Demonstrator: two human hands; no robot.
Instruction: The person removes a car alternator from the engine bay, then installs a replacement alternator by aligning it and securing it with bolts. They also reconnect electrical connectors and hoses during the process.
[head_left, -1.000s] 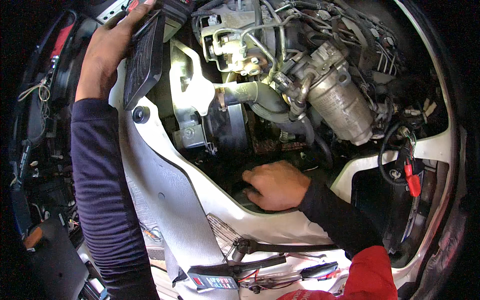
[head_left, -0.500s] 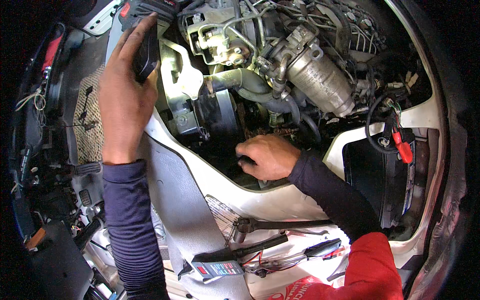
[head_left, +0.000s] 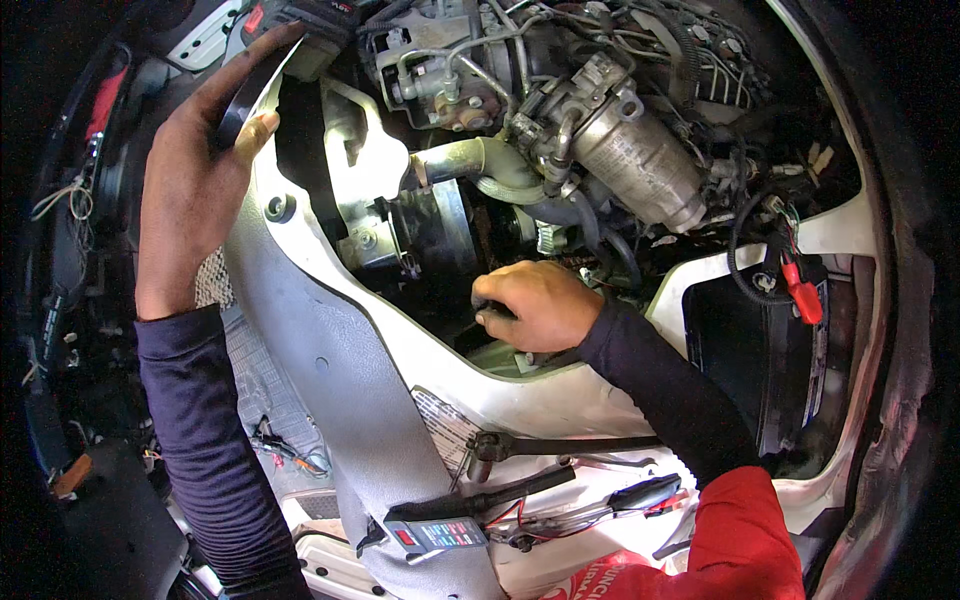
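My left hand point(head_left: 192, 190), at the upper left, is closed on a thin, dark, flat device like a phone point(head_left: 250, 100), gripped along its edges. Bright light falls from near it onto the pale metal bracket point(head_left: 370, 165) and the pipe elbow point(head_left: 500, 165) of the engine. Low in the engine bay, over a dark gap, my right hand point(head_left: 540, 305) has its fingers curled in. A dark spot shows inside the curl, but what it holds, if anything, I cannot make out. A silver cylindrical filter point(head_left: 645, 155) sits beyond that hand.
The white body frame point(head_left: 490, 385) borders the bay. On it lie a ratchet-type wrench point(head_left: 560, 447), a black-handled tool point(head_left: 525, 497) and a grey printed box point(head_left: 440, 537). A black battery point(head_left: 745, 350) with a red terminal cover point(head_left: 800, 292) stands right. Grey trim point(head_left: 340, 350) runs down the left.
My left hand has moved left and tilted the flat device, exposing more grey trim. Light now reaches the area around my right hand more strongly. The right hand has barely shifted.
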